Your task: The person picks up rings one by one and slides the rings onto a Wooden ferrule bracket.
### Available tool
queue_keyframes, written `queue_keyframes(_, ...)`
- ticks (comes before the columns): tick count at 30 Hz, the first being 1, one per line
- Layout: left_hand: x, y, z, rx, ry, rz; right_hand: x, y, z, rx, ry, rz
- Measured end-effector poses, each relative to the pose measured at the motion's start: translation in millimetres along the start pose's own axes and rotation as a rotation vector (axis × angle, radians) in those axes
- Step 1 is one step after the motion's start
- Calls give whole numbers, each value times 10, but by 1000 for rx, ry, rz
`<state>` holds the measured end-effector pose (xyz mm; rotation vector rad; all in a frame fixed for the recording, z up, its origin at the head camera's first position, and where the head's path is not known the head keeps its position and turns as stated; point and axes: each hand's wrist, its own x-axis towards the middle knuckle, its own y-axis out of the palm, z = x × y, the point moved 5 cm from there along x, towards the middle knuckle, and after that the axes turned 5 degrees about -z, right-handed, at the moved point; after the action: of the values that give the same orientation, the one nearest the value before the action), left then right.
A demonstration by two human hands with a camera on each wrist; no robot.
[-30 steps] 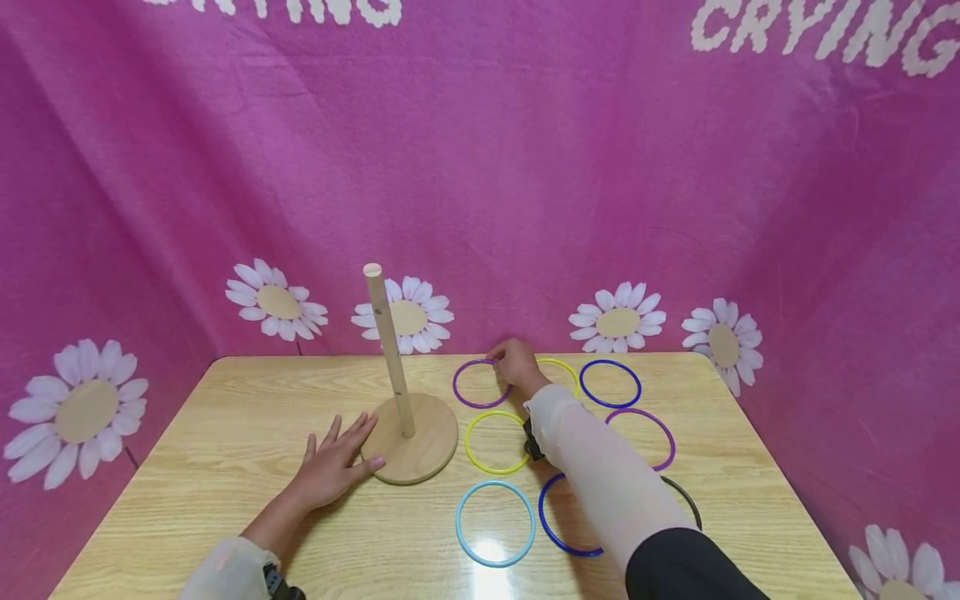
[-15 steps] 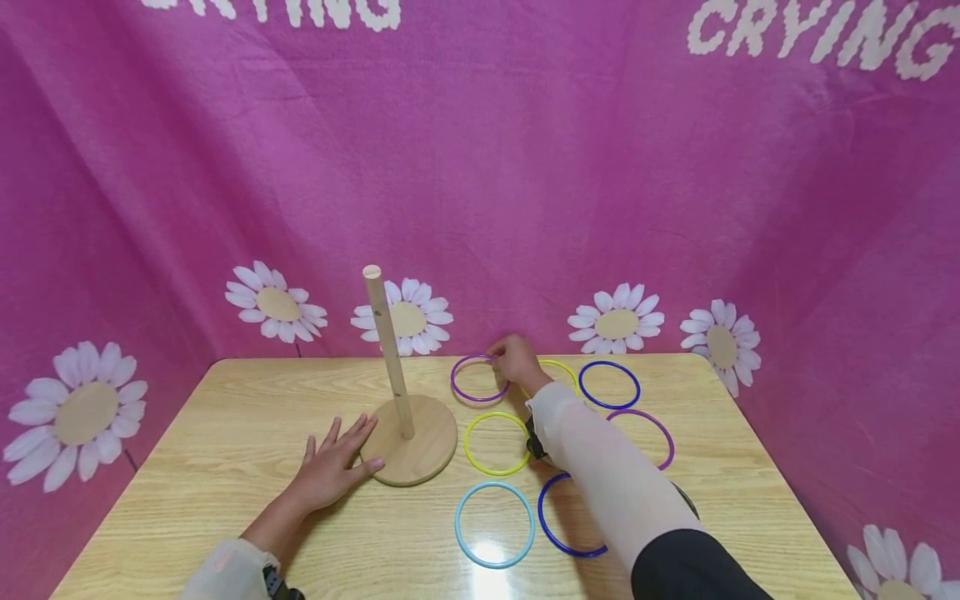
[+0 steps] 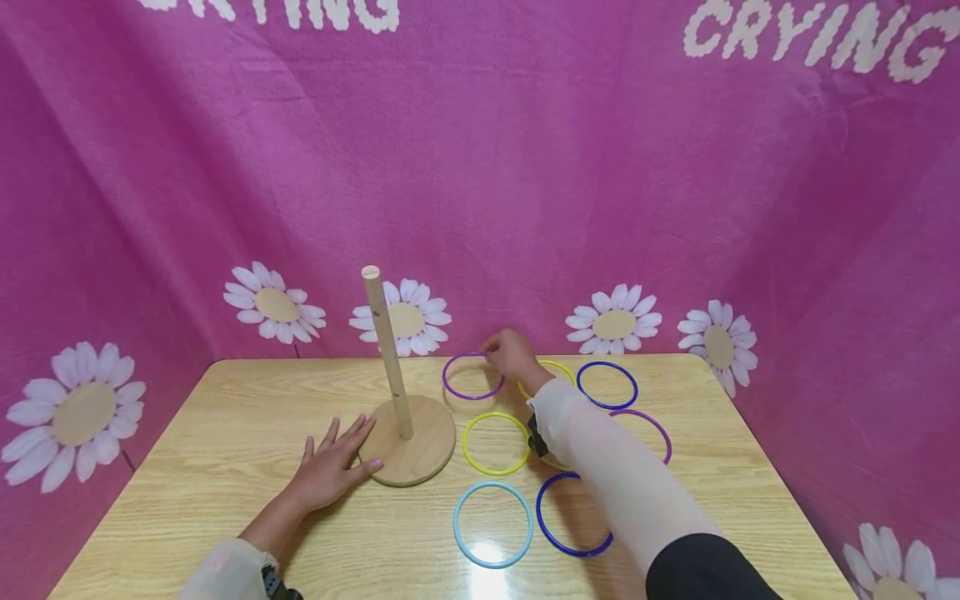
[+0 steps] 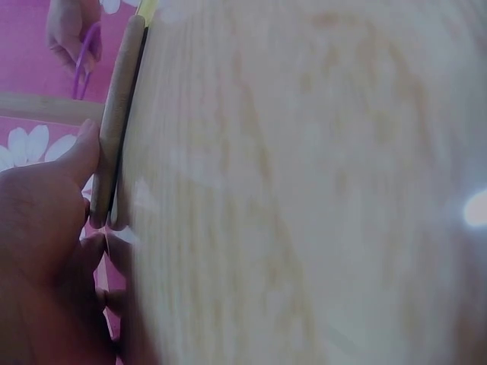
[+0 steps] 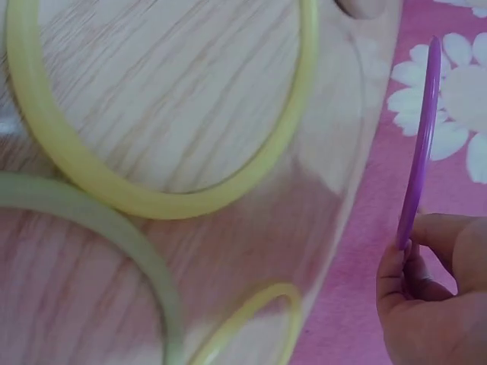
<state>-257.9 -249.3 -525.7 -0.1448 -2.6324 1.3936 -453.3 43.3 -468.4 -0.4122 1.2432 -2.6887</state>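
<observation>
My right hand (image 3: 513, 357) pinches the right edge of a thin purple ring (image 3: 472, 398) at the table's back edge. The right wrist view has this purple ring (image 5: 420, 152) edge-on between thumb and fingers, raised off the wood. To its left stands a round wooden base (image 3: 427, 458) with an upright wooden peg (image 3: 389, 358), no rings on it. My left hand (image 3: 330, 471) lies palm down with fingers spread, fingertips and thumb on the base's left rim. In the left wrist view, the thumb (image 4: 80, 156) touches the edge of the base (image 4: 118, 114).
Several rings lie flat on the table: yellow (image 3: 495, 474), light blue (image 3: 456, 525), dark blue (image 3: 540, 517), blue (image 3: 615, 407), another purple (image 3: 667, 437) and a second yellow (image 3: 558, 364). My right sleeve (image 3: 615, 450) covers part of them. A pink flowered cloth (image 3: 480, 208) hangs behind the table.
The purple ring has come up off the table in my right hand and shifted slightly left toward the peg. My left hand stays in place on the base.
</observation>
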Motion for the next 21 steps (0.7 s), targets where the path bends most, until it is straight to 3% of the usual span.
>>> queue_keyframes(12,-11,-13,-22,35,-1,11,-12,-172,301,51,-73,38)
queue_keyframes(17,-20,-21,-43,12,21,-13,-14,-263,428,60,-74,52)
queue_keyframes(21,-18,-21,-38,18,-1,7,-24,-364,545,73,-74,65)
